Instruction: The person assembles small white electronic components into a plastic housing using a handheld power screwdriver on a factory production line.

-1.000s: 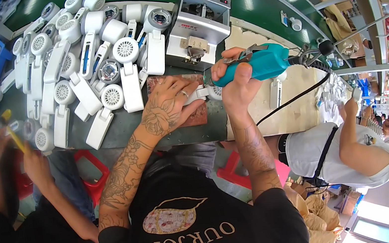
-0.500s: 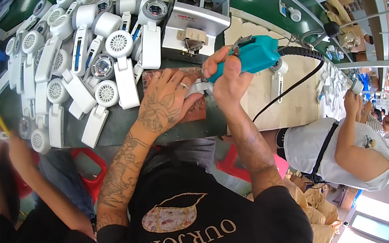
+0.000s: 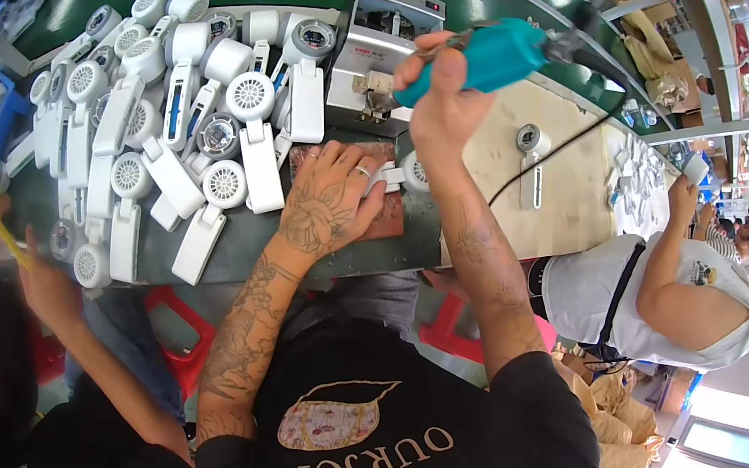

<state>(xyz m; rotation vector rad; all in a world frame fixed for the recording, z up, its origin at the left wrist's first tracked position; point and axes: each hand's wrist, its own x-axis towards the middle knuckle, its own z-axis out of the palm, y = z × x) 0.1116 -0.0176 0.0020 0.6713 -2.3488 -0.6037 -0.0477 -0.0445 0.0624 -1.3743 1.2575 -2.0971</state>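
A white handheld fan (image 3: 388, 177) lies across a reddish-brown mat (image 3: 384, 222), its round head jutting out past the right edge. My left hand (image 3: 326, 198) closes over the fan's handle and pins it to the mat, hiding most of it. In my right hand (image 3: 445, 112) is a teal electric screwdriver (image 3: 503, 57), gripped round its body and raised above the bench. Its cable runs from the rear end, on the right. The tip is hidden by my fingers. Just behind stands a grey metal screw feeder (image 3: 364, 56), close to my right fingers.
A large pile of white fans (image 3: 169, 119) fills the bench to the left. One fan (image 3: 532, 167) lies apart on a tan board (image 3: 486, 203). A co-worker's hands (image 3: 27, 276) hold a yellow tool at far left; another person (image 3: 671, 277) stands at right.
My right hand has lifted the electric screwdriver up and away from the fan, so the fan's round head now shows. My left hand stays on the handle. The view has shifted slightly.
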